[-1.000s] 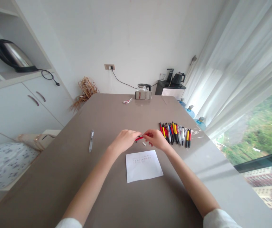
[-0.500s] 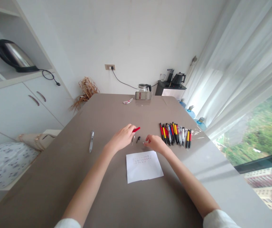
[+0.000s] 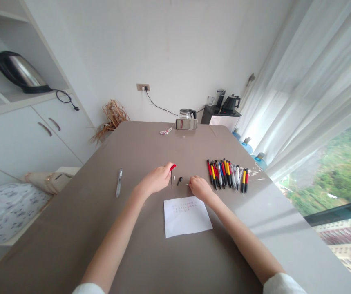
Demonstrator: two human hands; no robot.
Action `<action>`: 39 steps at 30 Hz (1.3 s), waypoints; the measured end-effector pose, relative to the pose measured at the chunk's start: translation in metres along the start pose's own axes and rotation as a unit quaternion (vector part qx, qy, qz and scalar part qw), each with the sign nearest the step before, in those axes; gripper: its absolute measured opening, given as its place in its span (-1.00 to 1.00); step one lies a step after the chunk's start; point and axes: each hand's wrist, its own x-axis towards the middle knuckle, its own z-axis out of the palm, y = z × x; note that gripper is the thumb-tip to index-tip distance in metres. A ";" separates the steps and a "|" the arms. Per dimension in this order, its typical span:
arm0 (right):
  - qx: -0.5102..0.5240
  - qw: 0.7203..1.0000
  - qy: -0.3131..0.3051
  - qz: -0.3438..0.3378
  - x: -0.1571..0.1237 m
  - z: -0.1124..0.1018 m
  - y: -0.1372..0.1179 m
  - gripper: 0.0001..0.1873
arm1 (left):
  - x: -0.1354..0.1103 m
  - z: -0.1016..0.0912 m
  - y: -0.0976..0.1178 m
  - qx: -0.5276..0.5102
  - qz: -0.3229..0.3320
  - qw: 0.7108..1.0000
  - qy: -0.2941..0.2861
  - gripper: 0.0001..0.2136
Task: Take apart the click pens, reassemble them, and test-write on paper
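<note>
My left hand (image 3: pixel 159 178) is closed around a red pen barrel (image 3: pixel 173 167), whose end sticks out beyond the fingers. Just right of those fingertips lie a thin pen refill (image 3: pixel 171 182), a tiny pale piece (image 3: pixel 174 177) and a black pen part (image 3: pixel 179 180). My right hand (image 3: pixel 199 188) rests low over the table with its fingers drawn together. At its fingertips shows a small whitish bit (image 3: pixel 188 184), too small to name. A sheet of paper (image 3: pixel 187 218) with handwritten lines lies below the hands.
A row of several pens (image 3: pixel 227 173) lies to the right on the brown table (image 3: pixel 138 253). One clear pen (image 3: pixel 119 182) lies alone at the left. At the far edge a phone (image 3: pixel 186 124) stands before a glass pot (image 3: pixel 184 113), beside a patterned strip (image 3: pixel 166 131).
My right fingers have drawn together around the small whitish bit. My left hand has tilted the red barrel and shifted slightly, leaving more of the refill visible.
</note>
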 end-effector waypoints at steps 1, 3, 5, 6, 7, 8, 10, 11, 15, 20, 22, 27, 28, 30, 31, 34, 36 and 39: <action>-0.005 1.000 -0.002 -0.004 0.000 0.000 0.000 -0.76 | 0.000 0.000 0.000 -0.003 -0.001 1.000 0.002 -0.79; -0.013 1.000 -0.006 -0.011 0.000 0.000 0.000 -0.77 | 0.001 0.000 -0.001 -0.011 -0.003 1.000 0.003 -0.81; -0.019 1.000 -0.010 -0.022 0.000 0.001 0.000 -0.77 | 0.001 0.000 -0.001 -0.016 -0.007 1.000 0.000 -0.81; -0.023 0.999 -0.011 -0.029 0.000 0.001 0.000 -0.77 | 0.001 0.000 -0.001 -0.016 -0.011 1.000 -0.001 -0.80; -0.028 0.999 -0.011 -0.036 -0.001 0.002 0.000 -0.76 | 0.001 0.000 -0.001 -0.016 -0.015 1.000 -0.001 -0.79; -0.034 0.999 -0.009 -0.042 -0.001 0.002 0.000 -0.75 | 0.001 0.001 -0.001 -0.016 -0.018 1.000 -0.001 -0.77; -0.049 0.998 0.001 -0.044 -0.003 0.004 -0.001 -0.74 | 0.001 0.001 -0.002 -0.019 -0.021 1.000 0.000 -0.74; -0.056 0.998 0.005 -0.039 -0.003 0.005 -0.002 -0.74 | 0.001 0.002 -0.002 -0.021 -0.019 1.000 0.000 -0.72; -0.053 0.998 0.011 -0.025 -0.005 -0.003 -0.005 -0.78 | 0.000 0.003 -0.001 -0.029 -0.012 0.999 -0.008 -0.70; -0.007 0.996 0.041 -0.076 -0.006 -0.044 -0.012 -0.77 | 0.001 0.005 0.003 -0.044 -0.016 0.999 -0.023 -0.64; -0.008 0.995 0.035 -0.091 -0.005 -0.061 -0.018 -0.78 | 0.003 0.006 0.004 -0.053 -0.012 0.998 -0.022 -0.63; 0.004 0.992 0.020 -0.124 0.003 -0.080 -0.030 -0.82 | 0.005 0.009 0.006 -0.065 -0.008 0.998 -0.020 -0.63; 0.007 0.991 0.024 -0.129 0.005 -0.080 -0.031 -0.82 | 0.006 0.010 0.006 -0.068 -0.012 0.997 -0.022 -0.64; 0.014 0.989 0.037 -0.141 0.008 -0.079 -0.031 -0.84 | 0.006 0.011 0.007 -0.076 -0.015 0.997 -0.028 -0.65; 0.017 0.988 0.043 -0.148 0.009 -0.078 -0.031 -0.84 | 0.006 0.011 0.007 -0.081 -0.015 0.996 -0.032 -0.65; 0.023 0.987 0.052 -0.152 0.009 -0.076 -0.027 -0.86 | 0.005 0.011 0.007 -0.092 -0.019 0.995 -0.040 -0.65; 0.025 0.988 0.053 -0.144 0.009 -0.076 -0.024 -0.84 | 0.006 0.010 0.005 -0.093 -0.021 0.995 -0.032 -0.63; 0.028 0.988 0.050 -0.141 0.007 -0.075 -0.021 -0.82 | 0.006 0.010 0.003 -0.088 -0.014 0.996 -0.016 -0.62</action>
